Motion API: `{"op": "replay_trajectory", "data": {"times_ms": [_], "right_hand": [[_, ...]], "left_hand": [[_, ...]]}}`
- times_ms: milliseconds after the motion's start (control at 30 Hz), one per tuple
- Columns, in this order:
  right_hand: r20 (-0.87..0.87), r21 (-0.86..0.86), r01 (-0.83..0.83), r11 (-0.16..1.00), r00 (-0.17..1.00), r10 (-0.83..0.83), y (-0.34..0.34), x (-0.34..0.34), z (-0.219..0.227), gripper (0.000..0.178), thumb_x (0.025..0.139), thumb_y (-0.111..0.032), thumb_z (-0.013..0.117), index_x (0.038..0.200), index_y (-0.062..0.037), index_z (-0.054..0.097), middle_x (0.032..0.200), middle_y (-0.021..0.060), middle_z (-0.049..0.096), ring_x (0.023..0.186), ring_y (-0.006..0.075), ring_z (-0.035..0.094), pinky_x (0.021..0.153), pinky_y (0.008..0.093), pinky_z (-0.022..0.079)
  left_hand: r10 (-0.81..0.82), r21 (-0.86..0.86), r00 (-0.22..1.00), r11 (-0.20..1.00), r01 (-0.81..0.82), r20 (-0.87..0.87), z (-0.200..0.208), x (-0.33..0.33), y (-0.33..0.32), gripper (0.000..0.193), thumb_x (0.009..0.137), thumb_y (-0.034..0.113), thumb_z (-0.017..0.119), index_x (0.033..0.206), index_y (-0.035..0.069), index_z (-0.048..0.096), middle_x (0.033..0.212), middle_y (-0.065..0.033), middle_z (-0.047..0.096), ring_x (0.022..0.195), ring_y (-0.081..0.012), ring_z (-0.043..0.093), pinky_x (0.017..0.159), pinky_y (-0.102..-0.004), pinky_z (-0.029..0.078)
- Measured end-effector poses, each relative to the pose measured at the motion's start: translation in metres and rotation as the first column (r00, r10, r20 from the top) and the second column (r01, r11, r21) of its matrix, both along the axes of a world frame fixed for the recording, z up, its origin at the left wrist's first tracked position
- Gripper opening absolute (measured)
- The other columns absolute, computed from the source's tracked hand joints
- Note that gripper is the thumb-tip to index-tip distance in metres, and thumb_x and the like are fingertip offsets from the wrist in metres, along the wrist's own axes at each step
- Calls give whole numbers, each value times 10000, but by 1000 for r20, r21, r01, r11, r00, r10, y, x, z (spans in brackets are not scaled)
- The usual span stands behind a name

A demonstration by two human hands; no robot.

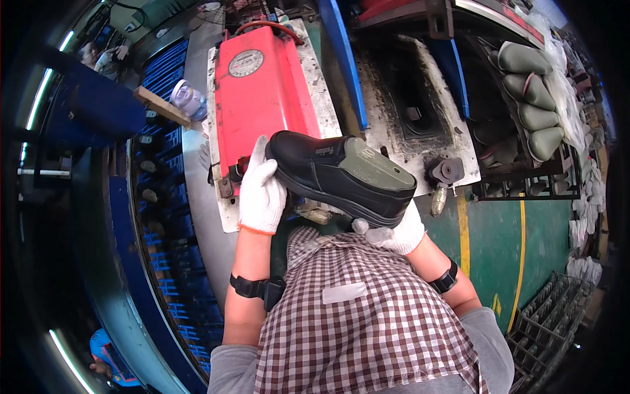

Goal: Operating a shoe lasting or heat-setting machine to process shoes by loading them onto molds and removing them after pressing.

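Between my two gloved hands a black shoe (314,172) is held up, lying crosswise with its toe to the left. A green shoe last (377,169) fills its opening. My left hand (261,194), in a white knit glove, is closed round the toe end. The heel rests in my right hand (401,233), whose fingers curl under the sole and are partly hidden by the shoe. Just beyond the shoe are a red machine cover (266,92) and a pale metal plate with a dark sole-shaped mould (415,111).
Blue upright panels (344,62) flank the mould. Several green lasts (537,92) stand on a rack at the right. A conveyor with blue slats (164,217) runs along the left, near a clear plastic bottle (188,98). Wire racks (548,322) stand on the green floor. Another person (111,358) is at lower left.
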State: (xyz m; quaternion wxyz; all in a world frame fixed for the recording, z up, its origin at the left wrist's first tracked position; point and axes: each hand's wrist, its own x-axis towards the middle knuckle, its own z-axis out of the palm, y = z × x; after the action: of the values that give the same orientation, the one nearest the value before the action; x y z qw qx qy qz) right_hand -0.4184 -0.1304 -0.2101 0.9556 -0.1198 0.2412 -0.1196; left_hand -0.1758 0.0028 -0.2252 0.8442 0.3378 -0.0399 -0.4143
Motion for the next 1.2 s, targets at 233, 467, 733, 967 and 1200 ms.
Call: {"op": "replay_trajectory", "data": {"times_ms": [233,467,733,967,1200], "right_hand": [[-225,-698,-274,662,961,160,-3,-2,8,795,791,-135,821,1499,-49,469,1404,94,655,1219,167,653,1079,308,505],[-184,-757,-268,596,963,198,-2,-8,-24,585,1047,-430,514,1511,-77,469,1424,205,598,1017,411,662,667,423,616],[278,420,-207,884,956,92,2,-1,-18,613,1080,-495,383,1523,-77,456,1428,258,571,932,476,637,494,411,524],[-63,-219,-143,965,989,133,9,-11,-43,578,1083,-458,409,1511,-73,468,1405,249,588,966,455,649,497,403,522],[179,349,-201,915,973,146,12,-9,-42,570,1077,-460,447,1495,-74,482,1361,248,610,983,430,674,488,422,508]], "left_hand": [[-15,26,997,1000,13,74,14,-16,2,931,826,-47,584,1658,59,180,1581,-187,426,1444,-341,457,1234,-461,348],[-91,196,951,980,33,295,24,-43,9,1188,787,-66,664,1681,81,-104,1678,-156,281,1502,-275,374,1243,-404,316],[-136,286,905,958,17,404,22,-56,15,1230,781,-76,684,1658,47,-171,1712,-164,193,1536,-263,310,1243,-390,309],[-109,308,887,950,-39,449,20,-62,15,1217,746,-110,637,1667,49,-143,1714,-169,181,1517,-263,341,1232,-379,330],[-108,310,887,950,-41,449,13,-61,19,1196,735,-120,591,1677,72,-119,1713,-170,184,1498,-258,377,1138,-344,454]]}}
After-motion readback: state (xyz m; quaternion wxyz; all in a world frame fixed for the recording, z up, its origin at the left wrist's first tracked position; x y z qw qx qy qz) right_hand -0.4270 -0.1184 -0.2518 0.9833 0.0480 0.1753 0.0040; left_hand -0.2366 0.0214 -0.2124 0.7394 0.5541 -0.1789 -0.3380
